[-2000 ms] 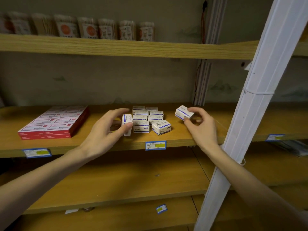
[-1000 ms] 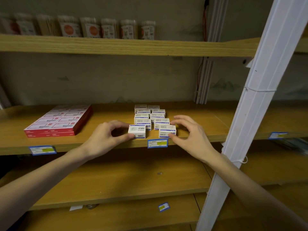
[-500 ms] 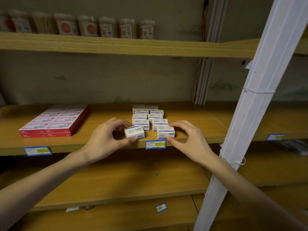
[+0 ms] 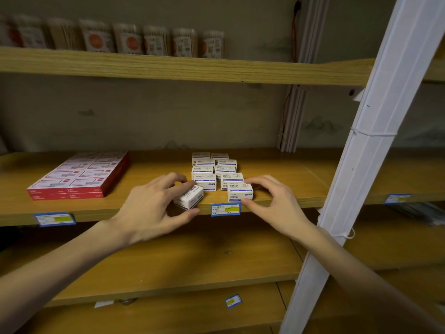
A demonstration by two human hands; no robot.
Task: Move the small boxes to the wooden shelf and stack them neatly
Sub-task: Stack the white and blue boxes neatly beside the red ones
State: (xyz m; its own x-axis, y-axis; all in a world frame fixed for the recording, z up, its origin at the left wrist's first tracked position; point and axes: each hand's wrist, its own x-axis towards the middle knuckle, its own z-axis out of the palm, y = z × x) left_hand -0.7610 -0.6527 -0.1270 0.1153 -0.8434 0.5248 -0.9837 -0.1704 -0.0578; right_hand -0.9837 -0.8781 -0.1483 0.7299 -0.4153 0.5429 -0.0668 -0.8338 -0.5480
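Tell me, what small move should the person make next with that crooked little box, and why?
Probably the left hand should turn its tilted box square and set it flat beside the box under the right hand. It sits askew at the shelf edge, while the boxes behind stand in straight rows.

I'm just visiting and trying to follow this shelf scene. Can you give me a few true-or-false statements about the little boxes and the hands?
1. The left hand holds a tilted small box. True.
2. The right hand is empty, away from any box. False: it grips the front right box.
3. The red packs lie left of the small boxes. True.
4. The small boxes sit on the top shelf. False: they are on the middle shelf.
5. A blue price label is on the shelf edge below the boxes. True.
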